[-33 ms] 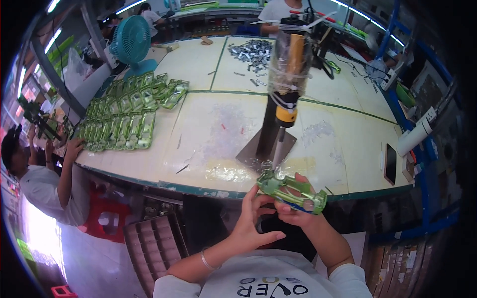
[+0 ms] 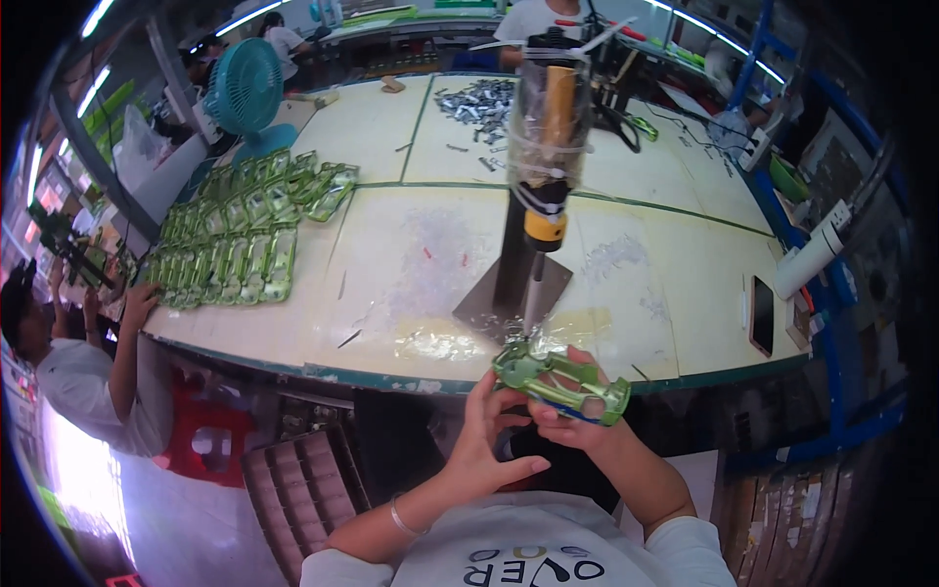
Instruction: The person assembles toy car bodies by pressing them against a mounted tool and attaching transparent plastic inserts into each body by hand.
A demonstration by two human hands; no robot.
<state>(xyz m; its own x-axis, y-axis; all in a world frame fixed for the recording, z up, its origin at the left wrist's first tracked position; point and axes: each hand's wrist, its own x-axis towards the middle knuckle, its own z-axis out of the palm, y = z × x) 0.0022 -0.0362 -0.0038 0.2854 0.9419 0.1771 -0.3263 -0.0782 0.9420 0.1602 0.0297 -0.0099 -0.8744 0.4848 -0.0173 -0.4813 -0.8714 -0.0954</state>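
Observation:
My right hand (image 2: pixel 577 423) grips a green plastic frame (image 2: pixel 614 399) with rounded openings, tilted just past the table's near edge. My left hand (image 2: pixel 479 430) is at the frame's left end, its fingertips against or just under it. Its thumb is stretched out, well apart from the fingers. Above the frame's left end hangs an upright power screwdriver (image 2: pixel 545 228) with a yellow collar, wrapped in clear plastic and fixed to a stand. The screwdriver's thin metal shaft (image 2: pixel 534 289) points down at the frame; whether the tip touches it cannot be made out.
The stand's flat metal base (image 2: pixel 476 301) rests on the table (image 2: pixel 386 240). Rows of green frames (image 2: pixel 225 264) lie left, near a teal fan (image 2: pixel 246 88). Small metal parts (image 2: pixel 479 106) are heaped at the back. A phone (image 2: pixel 761 315) lies right. Another person (image 2: pixel 93 382) sits left.
The whole view has shifted slightly, so things appear a little further left. My hands and the green frame keep nearly the same pose below the screwdriver.

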